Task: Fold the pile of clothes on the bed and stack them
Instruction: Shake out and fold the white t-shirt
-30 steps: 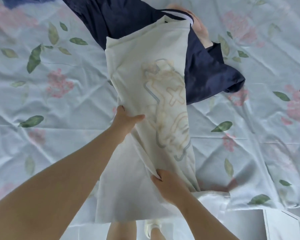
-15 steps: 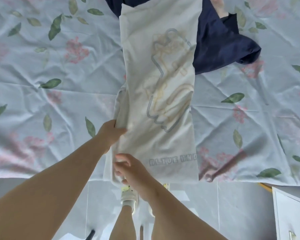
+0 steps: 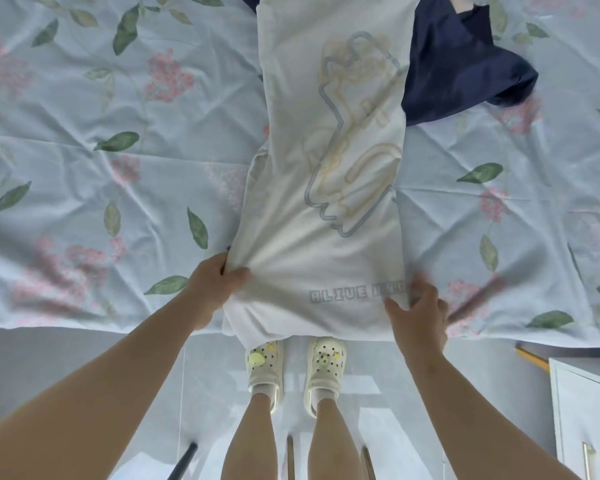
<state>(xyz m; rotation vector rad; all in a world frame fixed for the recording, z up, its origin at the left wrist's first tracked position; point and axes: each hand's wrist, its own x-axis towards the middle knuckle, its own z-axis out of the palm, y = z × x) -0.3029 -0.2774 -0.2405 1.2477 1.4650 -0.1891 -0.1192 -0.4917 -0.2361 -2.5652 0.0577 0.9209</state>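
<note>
Item: white shirt (image 3: pixel 326 168), folded into a long strip, lying up the centre of the frame on the flowered bed sheet (image 3: pixel 118 150). Its hem hung just over the bed's near edge. Its top overlapped a navy garment (image 3: pixel 458 64) at upper right.

Left hand (image 3: pixel 215 282): pinched the strip's lower left corner, thumb on top.

Right hand (image 3: pixel 416 306): at the lower right corner, thumb on the cloth. Motion blur hid whether the fingers gripped or only pressed.

Step in hand, as judged: squaring the hem before folding the strip upward. Done well, both corners should be held level, the cloth drawn lightly taut to clear the bunching by the left hand, and hem carried to collar with edges aligned.

Change from half a second earlier: both hands were then crowded at the lower left edge. The right hand had since crossed to the right corner, and the hem lay wider.
</note>
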